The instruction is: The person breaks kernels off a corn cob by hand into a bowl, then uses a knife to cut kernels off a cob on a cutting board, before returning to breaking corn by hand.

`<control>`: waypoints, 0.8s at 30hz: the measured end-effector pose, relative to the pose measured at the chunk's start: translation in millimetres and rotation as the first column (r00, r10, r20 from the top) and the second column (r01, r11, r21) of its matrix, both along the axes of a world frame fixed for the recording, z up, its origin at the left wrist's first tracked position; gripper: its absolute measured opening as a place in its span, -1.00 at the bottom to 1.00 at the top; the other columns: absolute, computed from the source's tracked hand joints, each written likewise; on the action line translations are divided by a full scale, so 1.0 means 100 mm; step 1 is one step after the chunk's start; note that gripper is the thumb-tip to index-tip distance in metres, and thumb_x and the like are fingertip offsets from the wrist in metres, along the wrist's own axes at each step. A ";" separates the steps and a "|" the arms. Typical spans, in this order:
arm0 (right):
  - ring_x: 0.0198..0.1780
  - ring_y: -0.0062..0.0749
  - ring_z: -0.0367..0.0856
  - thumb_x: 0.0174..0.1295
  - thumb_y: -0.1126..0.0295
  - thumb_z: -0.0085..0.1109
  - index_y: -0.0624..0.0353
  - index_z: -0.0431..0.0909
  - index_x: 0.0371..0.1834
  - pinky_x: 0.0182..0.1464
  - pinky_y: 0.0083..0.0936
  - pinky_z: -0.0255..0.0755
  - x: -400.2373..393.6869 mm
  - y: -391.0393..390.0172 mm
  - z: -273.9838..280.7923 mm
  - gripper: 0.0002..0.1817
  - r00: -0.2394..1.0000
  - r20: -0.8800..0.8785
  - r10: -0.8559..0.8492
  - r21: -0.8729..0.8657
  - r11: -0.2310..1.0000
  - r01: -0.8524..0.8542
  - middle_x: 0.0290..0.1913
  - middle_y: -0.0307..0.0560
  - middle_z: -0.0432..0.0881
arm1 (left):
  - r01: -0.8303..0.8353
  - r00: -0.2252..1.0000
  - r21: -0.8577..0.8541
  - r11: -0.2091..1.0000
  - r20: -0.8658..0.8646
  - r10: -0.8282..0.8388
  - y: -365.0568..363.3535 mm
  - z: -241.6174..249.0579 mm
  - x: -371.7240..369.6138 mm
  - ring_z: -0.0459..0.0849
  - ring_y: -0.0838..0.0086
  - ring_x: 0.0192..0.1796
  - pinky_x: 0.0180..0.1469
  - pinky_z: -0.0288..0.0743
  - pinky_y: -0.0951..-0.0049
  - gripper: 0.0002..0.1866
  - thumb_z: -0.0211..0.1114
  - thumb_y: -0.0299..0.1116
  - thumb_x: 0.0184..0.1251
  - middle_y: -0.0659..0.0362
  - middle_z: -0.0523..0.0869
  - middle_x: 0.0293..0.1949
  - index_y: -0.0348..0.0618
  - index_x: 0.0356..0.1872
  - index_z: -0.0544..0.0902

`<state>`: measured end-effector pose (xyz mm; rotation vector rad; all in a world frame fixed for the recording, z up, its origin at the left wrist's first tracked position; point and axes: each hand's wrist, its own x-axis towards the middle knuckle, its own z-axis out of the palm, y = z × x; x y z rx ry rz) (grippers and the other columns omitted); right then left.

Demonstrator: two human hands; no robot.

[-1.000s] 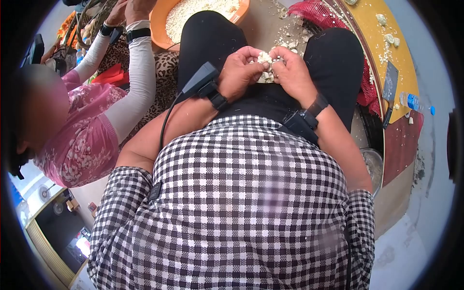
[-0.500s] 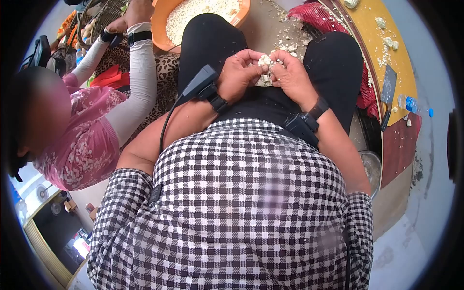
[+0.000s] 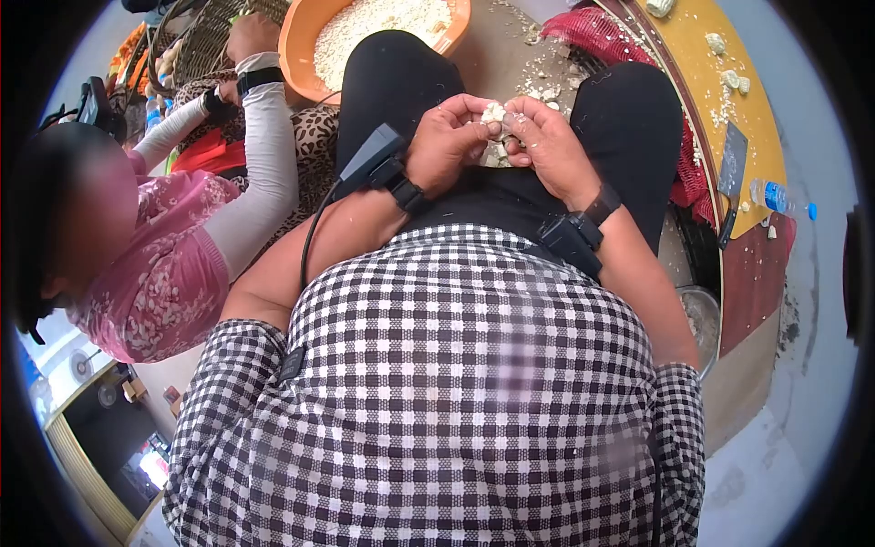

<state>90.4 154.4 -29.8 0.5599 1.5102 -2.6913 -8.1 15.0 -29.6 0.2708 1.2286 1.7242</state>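
Between my knees, my left hand [image 3: 448, 139] pinches a small, crumbly off-white lump [image 3: 493, 112] with thumb and fingertips. My right hand [image 3: 550, 144] meets it from the other side, its fingers closed with the fingertips right at the lump. More pale crumbs show just below my fingertips, partly hidden by the hands. Straight ahead, beyond my left knee, an orange tub [image 3: 298, 56] holds a heap of small whitish bits [image 3: 374, 35].
On the right, a yellow board [image 3: 761, 118] bears a cleaver [image 3: 732, 169], pale lumps [image 3: 731, 80] and a plastic bottle [image 3: 777, 198]. A red mesh sack [image 3: 602, 35] lies ahead, with crumbs on the floor. To my left sits a person in a pink top [image 3: 164, 273], near a wicker basket [image 3: 208, 46].
My hands have shifted slightly around the lump, which sits a little further left. The person beside me has moved their hands apart, one lowering toward their lap.
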 end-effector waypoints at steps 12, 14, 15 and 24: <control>-0.50 -0.75 0.35 0.30 0.48 -0.06 0.26 0.44 -0.21 -0.56 -0.82 0.26 0.01 0.00 -0.03 -0.89 0.996 0.084 0.013 -0.084 0.996 -0.006 -0.48 -0.27 0.43 | 0.064 0.997 0.048 0.997 0.039 -0.066 -0.06 -0.02 -0.02 0.39 0.74 -0.50 -0.49 0.22 0.75 -0.75 0.27 -0.52 0.22 0.24 0.61 -0.28 -0.20 -0.08 0.51; -0.51 -0.75 0.33 0.30 0.50 -0.09 0.29 0.43 -0.20 -0.58 -0.83 0.22 0.03 0.01 -0.02 -0.88 0.997 0.073 0.021 -0.189 0.982 -0.007 -0.47 -0.25 0.42 | 0.064 0.996 0.070 0.995 0.049 -0.068 -0.07 -0.02 -0.01 0.38 0.73 -0.50 -0.49 0.22 0.75 -0.74 0.26 -0.53 0.22 0.24 0.61 -0.27 -0.20 -0.07 0.51; -0.50 -0.75 0.33 0.31 0.50 -0.09 0.30 0.42 -0.20 -0.59 -0.83 0.21 0.04 0.00 -0.01 -0.88 0.998 0.065 0.026 -0.219 0.976 -0.011 -0.46 -0.24 0.42 | 0.058 0.997 0.081 0.995 0.048 -0.062 -0.07 -0.02 0.01 0.38 0.74 -0.52 -0.51 0.22 0.75 -0.74 0.27 -0.53 0.21 0.25 0.61 -0.31 -0.22 -0.07 0.52; -0.46 -0.74 0.33 0.34 0.41 -0.03 0.29 0.43 -0.17 -0.57 -0.85 0.22 0.10 -0.12 0.14 -0.84 0.999 0.037 -0.002 -0.266 0.964 0.012 -0.41 -0.25 0.42 | 0.003 0.998 0.098 0.995 0.064 -0.009 -0.14 -0.03 0.08 0.42 0.74 -0.49 -0.49 0.25 0.76 -0.74 0.27 -0.53 0.21 0.25 0.63 -0.31 -0.24 -0.07 0.55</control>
